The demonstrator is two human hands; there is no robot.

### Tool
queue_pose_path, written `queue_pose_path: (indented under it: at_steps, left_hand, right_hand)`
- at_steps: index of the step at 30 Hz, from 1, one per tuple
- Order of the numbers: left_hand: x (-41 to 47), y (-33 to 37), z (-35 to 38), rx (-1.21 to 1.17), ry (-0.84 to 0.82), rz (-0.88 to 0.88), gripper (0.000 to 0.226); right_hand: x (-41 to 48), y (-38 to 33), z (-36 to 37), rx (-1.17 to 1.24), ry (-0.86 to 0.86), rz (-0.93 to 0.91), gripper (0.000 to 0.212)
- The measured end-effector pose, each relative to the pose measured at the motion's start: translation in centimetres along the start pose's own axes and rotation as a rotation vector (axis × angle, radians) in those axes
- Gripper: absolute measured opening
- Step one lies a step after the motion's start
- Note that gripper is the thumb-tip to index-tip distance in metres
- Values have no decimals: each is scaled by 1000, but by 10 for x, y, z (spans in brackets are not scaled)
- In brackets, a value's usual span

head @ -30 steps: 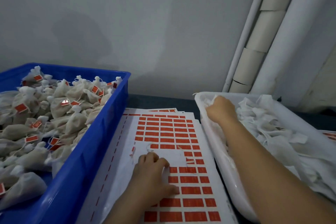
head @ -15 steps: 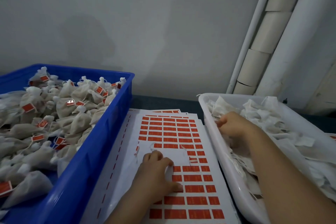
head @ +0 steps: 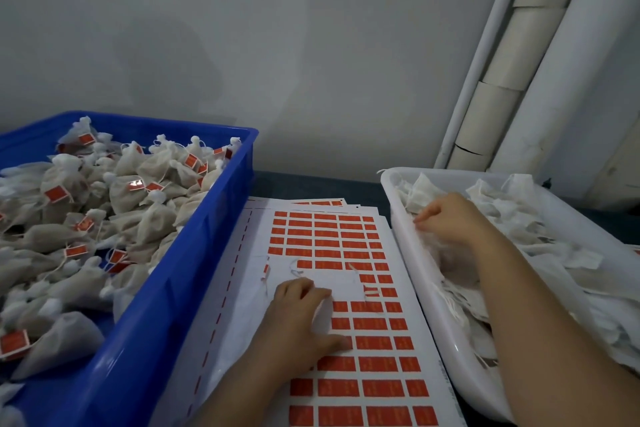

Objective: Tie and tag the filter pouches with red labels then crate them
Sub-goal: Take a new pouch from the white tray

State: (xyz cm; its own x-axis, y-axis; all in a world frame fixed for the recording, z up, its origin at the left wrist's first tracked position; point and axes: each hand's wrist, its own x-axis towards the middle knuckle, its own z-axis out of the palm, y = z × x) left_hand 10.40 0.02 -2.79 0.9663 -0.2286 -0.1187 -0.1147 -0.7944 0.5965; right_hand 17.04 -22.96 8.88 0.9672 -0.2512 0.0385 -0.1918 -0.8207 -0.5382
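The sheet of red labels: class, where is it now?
In the head view the sheet of red labels lies at centre, between the blue crate on its left and the white tray on its right, with the left hand resting on it.

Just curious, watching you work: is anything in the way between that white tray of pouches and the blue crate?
Nothing upright. Between the white tray and the blue crate lies only the flat label sheet, with the left hand resting on it. The crate is open-topped.
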Motion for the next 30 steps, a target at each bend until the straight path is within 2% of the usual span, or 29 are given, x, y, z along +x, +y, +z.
queue_pose_path:
  at_steps: [4, 6, 8, 9, 11, 16, 20, 24, 28, 30]
  left_hand:
    - [-1, 0, -1, -100, 80, -14, 72]
    - [-2, -1, -1, -129, 97, -19, 69]
    - [-2, -2, -1, -145, 96, -15, 66]
    - [-2, -3, -1, -158, 99, -13, 65]
    - [-3, -3, -2, -177, 108, -9, 62]
    - [-3, -2, -2, -182, 133, 8, 58]
    - [-2, -3, -1, -199, 160, 21, 54]
    - [-3, -2, -2, -219, 220, 49, 51]
    - [-5, 2, -6, -237, 249, 79, 47]
    - [-9, 8, -11, -244, 269, 97, 42]
  right_hand:
    - [3, -2, -18, 30, 92, -50, 12]
    - [1, -1, -15, -29, -22, -23, 8]
    - [-2, 3, -7, -78, -148, 28, 15]
    - [-2, 4, -3, -62, -156, 40, 12]
    - [-1, 6, -1, -17, -70, 29, 8]
    - [9, 11, -2, 21, 108, 25, 22]
    - [10, 8, -6, 357, 215, 115, 15]
    - [9, 1, -10, 770, 180, 241, 15]
    - [-1, -14, -22, 860, 236, 214, 29]
    - [-12, -27, -30, 847, 231, 130, 23]
